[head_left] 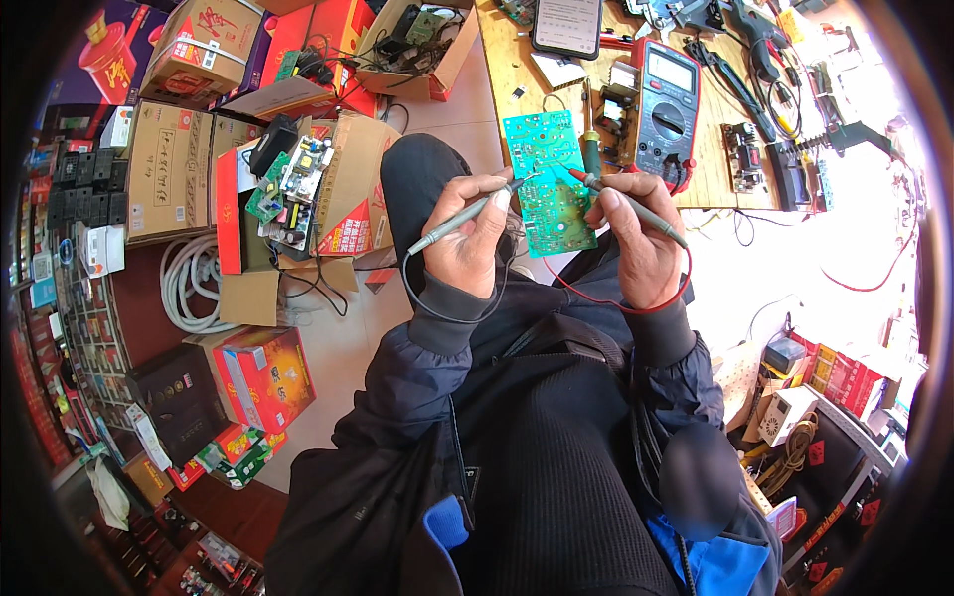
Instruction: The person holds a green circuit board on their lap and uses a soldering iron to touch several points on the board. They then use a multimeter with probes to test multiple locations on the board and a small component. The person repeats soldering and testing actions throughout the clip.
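A green circuit board point(556, 219) lies solder side up at the near edge of the workbench, partly over my lap. My left hand point(465, 223) grips a grey test probe point(457, 221) with a black lead; its tip reaches the board's upper left part. In my right hand point(636, 233) is a second grey probe point(651, 219), red near the tip and on a red lead. That tip points at the board's right side; whether either tip touches is too small to tell. Beyond the right hand stands a red-framed digital multimeter point(667, 109).
A green-handled screwdriver point(590, 139) lies beside the board. A phone point(566, 25) rests at the bench's far edge, with cutters point(735, 84) and loose cables to the right. Open cartons point(358, 199) of circuit boards crowd the floor at left, near a coiled white hose point(189, 283).
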Action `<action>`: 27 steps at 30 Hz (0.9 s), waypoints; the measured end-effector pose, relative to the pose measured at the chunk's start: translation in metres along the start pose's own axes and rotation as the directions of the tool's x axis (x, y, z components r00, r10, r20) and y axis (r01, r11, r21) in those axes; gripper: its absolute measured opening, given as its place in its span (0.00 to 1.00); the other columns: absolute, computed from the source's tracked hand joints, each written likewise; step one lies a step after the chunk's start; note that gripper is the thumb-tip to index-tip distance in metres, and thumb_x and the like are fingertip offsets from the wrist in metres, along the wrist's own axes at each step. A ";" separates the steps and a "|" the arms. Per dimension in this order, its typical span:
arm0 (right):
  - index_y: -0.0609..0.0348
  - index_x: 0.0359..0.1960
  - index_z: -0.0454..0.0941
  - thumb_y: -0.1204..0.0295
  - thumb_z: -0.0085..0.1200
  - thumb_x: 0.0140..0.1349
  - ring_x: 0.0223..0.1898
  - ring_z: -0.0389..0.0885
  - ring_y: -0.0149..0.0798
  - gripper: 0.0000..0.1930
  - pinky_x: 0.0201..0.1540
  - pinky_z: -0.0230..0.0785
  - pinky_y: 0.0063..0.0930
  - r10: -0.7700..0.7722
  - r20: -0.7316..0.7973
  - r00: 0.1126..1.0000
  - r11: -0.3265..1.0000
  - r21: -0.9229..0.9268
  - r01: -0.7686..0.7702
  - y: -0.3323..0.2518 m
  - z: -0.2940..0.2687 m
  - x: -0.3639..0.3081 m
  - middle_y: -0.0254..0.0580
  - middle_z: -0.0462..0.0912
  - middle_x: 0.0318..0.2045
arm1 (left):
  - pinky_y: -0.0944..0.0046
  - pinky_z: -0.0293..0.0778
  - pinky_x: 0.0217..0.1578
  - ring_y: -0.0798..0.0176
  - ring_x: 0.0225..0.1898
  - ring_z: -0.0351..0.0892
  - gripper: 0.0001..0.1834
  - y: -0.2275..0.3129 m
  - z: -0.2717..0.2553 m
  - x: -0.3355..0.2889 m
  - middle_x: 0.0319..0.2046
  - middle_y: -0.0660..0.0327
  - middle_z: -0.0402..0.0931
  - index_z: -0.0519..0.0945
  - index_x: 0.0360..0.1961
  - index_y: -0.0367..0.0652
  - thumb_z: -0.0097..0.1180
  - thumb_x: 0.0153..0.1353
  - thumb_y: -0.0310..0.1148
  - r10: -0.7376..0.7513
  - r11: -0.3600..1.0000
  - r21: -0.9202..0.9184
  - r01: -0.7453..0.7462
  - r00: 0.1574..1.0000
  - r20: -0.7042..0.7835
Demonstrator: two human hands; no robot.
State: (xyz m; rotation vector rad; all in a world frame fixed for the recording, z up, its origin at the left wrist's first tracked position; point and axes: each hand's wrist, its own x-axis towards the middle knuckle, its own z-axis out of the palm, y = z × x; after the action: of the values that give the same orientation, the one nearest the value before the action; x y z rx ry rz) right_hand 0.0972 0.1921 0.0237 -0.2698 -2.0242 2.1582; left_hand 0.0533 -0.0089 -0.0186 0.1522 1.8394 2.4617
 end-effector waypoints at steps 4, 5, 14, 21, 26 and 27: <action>0.65 0.55 0.80 0.70 0.60 0.79 0.40 0.82 0.27 0.11 0.46 0.76 0.24 0.009 0.009 1.000 1.000 0.000 -0.009 0.000 0.002 0.000 0.37 0.86 0.37 | 0.61 0.77 0.64 0.64 0.56 0.83 0.10 0.000 0.001 0.000 0.58 0.47 0.84 0.79 0.54 0.32 0.59 0.78 0.27 0.001 1.000 -0.009 -0.001 1.000 -0.003; 0.65 0.55 0.80 0.70 0.60 0.79 0.40 0.82 0.27 0.11 0.47 0.76 0.23 0.012 0.012 1.000 1.000 -0.003 -0.012 0.000 0.002 0.001 0.37 0.86 0.37 | 0.61 0.77 0.64 0.64 0.56 0.83 0.10 0.000 0.001 0.000 0.58 0.47 0.84 0.79 0.54 0.32 0.59 0.78 0.27 0.008 1.000 -0.004 -0.008 1.000 -0.001; 0.66 0.54 0.81 0.70 0.60 0.79 0.40 0.82 0.27 0.11 0.46 0.75 0.22 0.047 0.036 0.998 0.998 -0.044 -0.045 -0.005 0.004 0.006 0.37 0.86 0.38 | 0.58 0.81 0.63 0.60 0.55 0.86 0.10 -0.003 0.000 0.002 0.57 0.46 0.85 0.78 0.55 0.32 0.58 0.78 0.26 0.004 1.000 -0.018 -0.004 1.000 -0.007; 0.64 0.54 0.82 0.69 0.60 0.78 0.40 0.82 0.27 0.12 0.46 0.73 0.23 0.051 0.053 0.997 0.998 -0.044 -0.048 -0.004 0.005 0.008 0.37 0.86 0.39 | 0.57 0.81 0.63 0.60 0.56 0.86 0.10 -0.002 0.001 0.003 0.57 0.46 0.84 0.78 0.55 0.32 0.58 0.78 0.27 -0.006 1.000 -0.008 0.006 1.000 -0.009; 0.64 0.55 0.82 0.69 0.60 0.79 0.39 0.82 0.27 0.11 0.45 0.74 0.22 0.055 0.059 0.997 0.996 -0.080 -0.050 -0.004 0.005 0.010 0.37 0.87 0.39 | 0.58 0.81 0.63 0.60 0.56 0.86 0.11 -0.001 0.000 0.004 0.57 0.46 0.85 0.78 0.55 0.32 0.58 0.79 0.27 0.004 1.000 0.016 -0.004 1.000 0.000; 0.64 0.54 0.82 0.69 0.60 0.79 0.39 0.82 0.26 0.11 0.45 0.74 0.22 0.053 0.059 0.997 0.995 -0.084 -0.047 -0.005 0.005 0.010 0.37 0.87 0.39 | 0.58 0.80 0.63 0.60 0.56 0.86 0.11 -0.001 0.000 0.004 0.57 0.46 0.85 0.78 0.55 0.32 0.58 0.79 0.27 0.004 1.000 0.010 -0.004 1.000 0.002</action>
State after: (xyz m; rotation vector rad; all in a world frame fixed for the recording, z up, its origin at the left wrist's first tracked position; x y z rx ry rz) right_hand 0.0862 0.1902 0.0283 -0.2712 -2.1662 2.1399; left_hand 0.0493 -0.0077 -0.0195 0.1584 1.8521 2.4549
